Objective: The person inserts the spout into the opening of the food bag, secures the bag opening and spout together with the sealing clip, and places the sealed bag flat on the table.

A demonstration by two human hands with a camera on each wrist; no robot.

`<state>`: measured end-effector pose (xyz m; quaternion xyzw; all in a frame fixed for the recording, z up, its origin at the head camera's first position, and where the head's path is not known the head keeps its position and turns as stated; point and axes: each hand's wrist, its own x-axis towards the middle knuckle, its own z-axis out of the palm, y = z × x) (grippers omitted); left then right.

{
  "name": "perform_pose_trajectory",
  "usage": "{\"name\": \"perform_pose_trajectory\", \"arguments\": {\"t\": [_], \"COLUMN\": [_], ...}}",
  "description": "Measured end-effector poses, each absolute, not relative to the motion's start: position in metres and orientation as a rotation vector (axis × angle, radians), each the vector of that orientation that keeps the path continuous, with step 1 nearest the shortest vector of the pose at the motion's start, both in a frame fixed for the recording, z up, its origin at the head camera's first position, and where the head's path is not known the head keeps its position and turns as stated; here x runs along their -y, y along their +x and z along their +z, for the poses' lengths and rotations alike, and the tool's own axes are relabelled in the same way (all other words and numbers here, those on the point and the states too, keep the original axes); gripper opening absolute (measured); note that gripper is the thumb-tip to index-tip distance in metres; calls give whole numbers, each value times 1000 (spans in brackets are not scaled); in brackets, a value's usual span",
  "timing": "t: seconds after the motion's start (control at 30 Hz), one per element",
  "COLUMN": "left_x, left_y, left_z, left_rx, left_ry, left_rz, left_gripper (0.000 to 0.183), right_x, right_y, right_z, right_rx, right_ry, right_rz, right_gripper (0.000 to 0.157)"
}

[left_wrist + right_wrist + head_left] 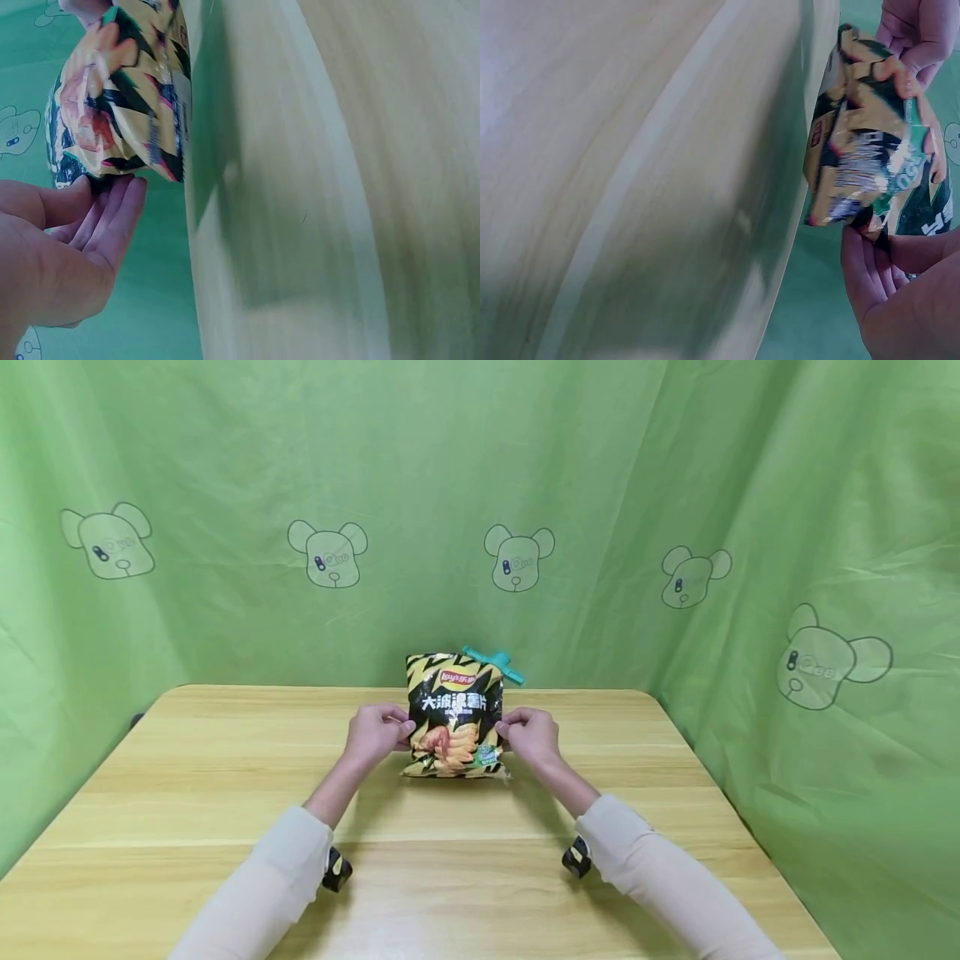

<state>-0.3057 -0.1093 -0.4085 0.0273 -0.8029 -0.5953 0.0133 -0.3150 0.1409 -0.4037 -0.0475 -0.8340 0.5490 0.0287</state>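
Observation:
A black-and-yellow bag of potato chips (453,714) stands upright with its printed front toward the head camera. My left hand (375,733) pinches its left side edge between thumb and fingers. The opposite edge is pinched by my right hand (531,733). A teal bag clip (497,662) shows at the top right corner of the bag, slanting down to the right. In the left wrist view, the bag's bottom end (161,135) faces the camera, beside the tabletop. The right wrist view shows the bag's crinkled lower part (862,157) above the right fingertips.
The light wooden table (450,893) extends around the bag, with its rounded far edge just behind. Green curtains (420,460) with bear-head drawings hang at the back and sides. Black wrist devices (337,869) sit by both sleeves.

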Motion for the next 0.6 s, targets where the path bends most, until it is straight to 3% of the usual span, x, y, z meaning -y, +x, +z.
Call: {"name": "perform_pose_trajectory", "arguments": {"t": [0.6], "left_x": [103], "left_y": [-309], "left_z": [-425], "left_rx": [2533], "left_ry": [199], "left_rz": [-1983], "left_gripper": [20], "right_x": [-145], "right_y": [-323], "right_z": [-418], "right_rx": [2666], "right_ry": [-221], "right_rz": [1715], "right_gripper": [19]}}
